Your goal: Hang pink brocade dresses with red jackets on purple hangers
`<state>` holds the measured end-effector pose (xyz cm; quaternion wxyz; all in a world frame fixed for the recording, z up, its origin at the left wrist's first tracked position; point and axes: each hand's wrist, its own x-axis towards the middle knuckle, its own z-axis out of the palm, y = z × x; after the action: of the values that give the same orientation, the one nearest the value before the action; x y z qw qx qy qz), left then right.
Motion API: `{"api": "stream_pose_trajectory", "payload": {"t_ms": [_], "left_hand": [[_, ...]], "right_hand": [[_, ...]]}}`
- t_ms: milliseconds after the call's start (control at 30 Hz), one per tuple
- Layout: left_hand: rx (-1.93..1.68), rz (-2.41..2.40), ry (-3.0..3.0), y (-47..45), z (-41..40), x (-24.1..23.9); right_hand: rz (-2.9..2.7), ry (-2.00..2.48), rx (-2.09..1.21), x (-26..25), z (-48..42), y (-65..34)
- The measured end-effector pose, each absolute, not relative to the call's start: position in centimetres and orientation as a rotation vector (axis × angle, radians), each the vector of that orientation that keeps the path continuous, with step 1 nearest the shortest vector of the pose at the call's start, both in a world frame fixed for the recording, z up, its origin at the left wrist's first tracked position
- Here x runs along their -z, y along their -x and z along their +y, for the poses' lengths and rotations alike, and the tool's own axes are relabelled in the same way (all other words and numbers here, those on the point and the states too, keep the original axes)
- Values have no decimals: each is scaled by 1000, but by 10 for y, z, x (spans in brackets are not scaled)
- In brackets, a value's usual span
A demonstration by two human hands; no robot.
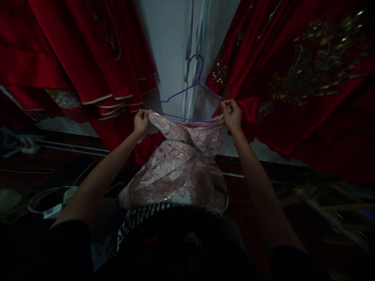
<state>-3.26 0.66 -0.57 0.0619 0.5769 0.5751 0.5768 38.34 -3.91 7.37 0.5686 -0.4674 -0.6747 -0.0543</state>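
A pale pink floral dress (181, 168) with shiny metallic threads is spread out between my hands, its skirt falling toward my lap. My left hand (141, 121) pinches the upper left corner of the dress. On the other side, my right hand (233, 115) grips the upper right corner, close to one end of a purple wire hanger (183, 90). The hanger's hook points up and away from me, and its lower bar runs along the dress's top edge. How the dress is fastened to the hanger cannot be made out.
Red garments with gold trim (96, 70) hang at the left, and a red garment with gold sequins (304, 78) hangs at the right. Between them stands a pale wall or door (170, 47). A white cable and plug (58, 207) lie at lower left.
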Motion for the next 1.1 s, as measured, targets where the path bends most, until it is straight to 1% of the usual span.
{"api": "stream_pose_trajectory", "payload": {"t_ms": [167, 367, 667, 800, 933, 1100], "left_hand": [[-1743, 1740, -1779, 32, 8, 4], [-1734, 1761, -1789, 27, 7, -10], [-1651, 1758, -1808, 29, -17, -19], [-1651, 1805, -1849, 22, -14, -31], [-1650, 1882, -1882, 17, -5, -41], [-1639, 1728, -1836, 26, 5, -39]], "right_hand": [[-1573, 1094, 126, -74, -39, -383], [-1576, 1120, 107, -75, -40, -384], [-1574, 1079, 71, -75, -37, -386], [-1589, 1081, 14, -78, -39, -388], [-1586, 1105, 32, -80, -42, -387], [-1582, 1113, 25, -81, -43, -387]]}}
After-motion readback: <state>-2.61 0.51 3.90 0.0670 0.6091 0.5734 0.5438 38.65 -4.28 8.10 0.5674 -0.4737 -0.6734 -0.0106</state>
